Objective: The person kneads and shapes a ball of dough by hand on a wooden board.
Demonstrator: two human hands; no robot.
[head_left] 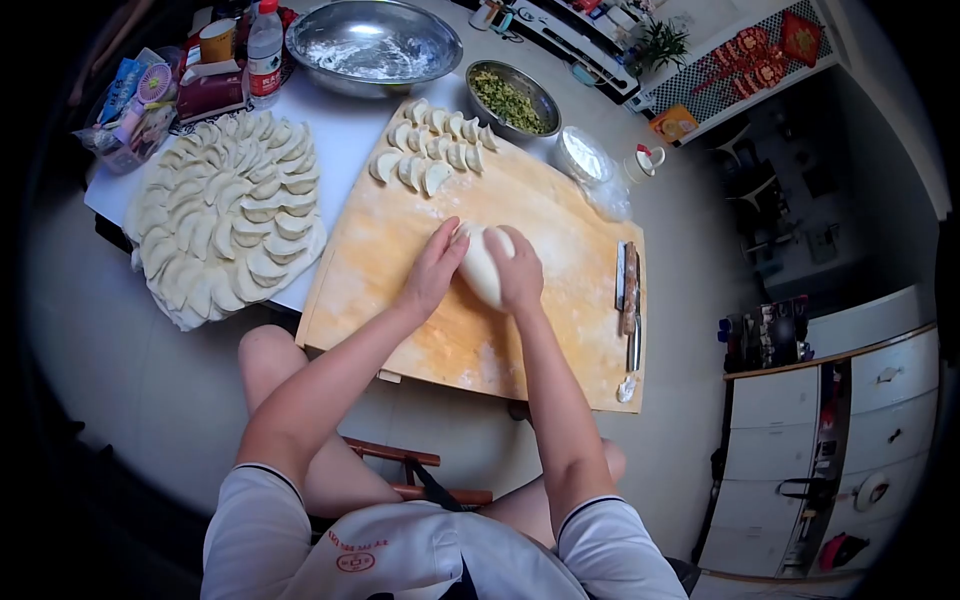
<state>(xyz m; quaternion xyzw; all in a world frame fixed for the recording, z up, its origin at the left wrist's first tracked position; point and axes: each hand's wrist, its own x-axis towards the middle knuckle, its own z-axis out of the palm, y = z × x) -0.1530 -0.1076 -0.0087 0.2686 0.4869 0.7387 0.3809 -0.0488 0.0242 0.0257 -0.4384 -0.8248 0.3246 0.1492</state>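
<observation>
A smooth white lump of dough (pixel 483 278) sits on the floury wooden board (pixel 400 330), between my two hands. My left hand (pixel 437 268) presses against its left side with the fingers fairly straight. Over its right side curl the fingers of my right hand (pixel 521 270), gripping it. Several shaped dumplings (pixel 436 178) lie in rows at the board's far left. Along the right edge rest a rolling pin (pixel 629 288) and a knife (pixel 634 345).
Many dumplings (pixel 215 225) cover a round floured tray at left. Behind the board stand a large steel basin (pixel 375 45), a bowl of chopped green filling (pixel 510 98) and a white flour container (pixel 583 155). A water bottle (pixel 264 60) stands at the back left.
</observation>
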